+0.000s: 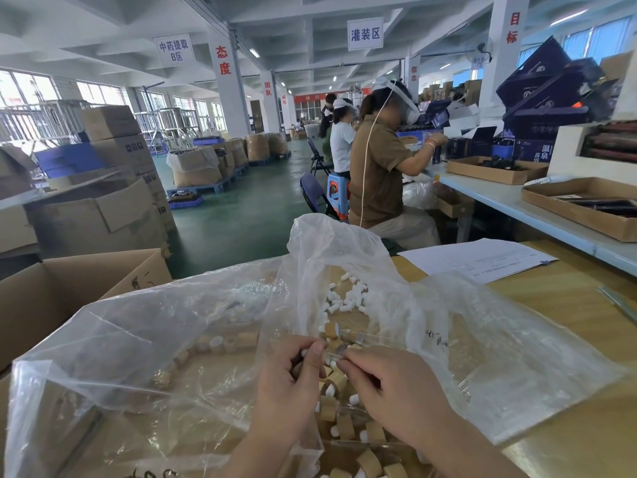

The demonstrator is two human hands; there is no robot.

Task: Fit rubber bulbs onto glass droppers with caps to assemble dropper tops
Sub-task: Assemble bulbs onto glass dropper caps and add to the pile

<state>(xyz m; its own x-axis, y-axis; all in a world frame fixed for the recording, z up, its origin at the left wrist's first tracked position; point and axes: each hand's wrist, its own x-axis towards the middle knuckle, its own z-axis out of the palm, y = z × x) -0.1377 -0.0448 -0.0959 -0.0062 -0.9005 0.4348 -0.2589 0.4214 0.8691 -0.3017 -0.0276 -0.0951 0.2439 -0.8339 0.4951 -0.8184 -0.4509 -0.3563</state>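
Note:
My left hand [296, 370] grips a tan cap with a white rubber bulb, its thumb lying on top. My right hand [386, 381] pinches a clear glass dropper tube [332, 356] whose end meets the cap between the two hands. Loose white rubber bulbs [339, 300] lie inside an open clear plastic bag [344, 243] just beyond my hands. Assembled tan caps with white bulbs [344, 422] are heaped below and between my wrists. More tan caps [220, 345] show through plastic at the left.
A cardboard box [69, 288] stands at the left. Papers [475, 258] lie on the wooden table [568, 305] at the right. Seated people [379, 167] work at a long bench ahead. Stacked cartons [113, 160] fill the green floor to the left.

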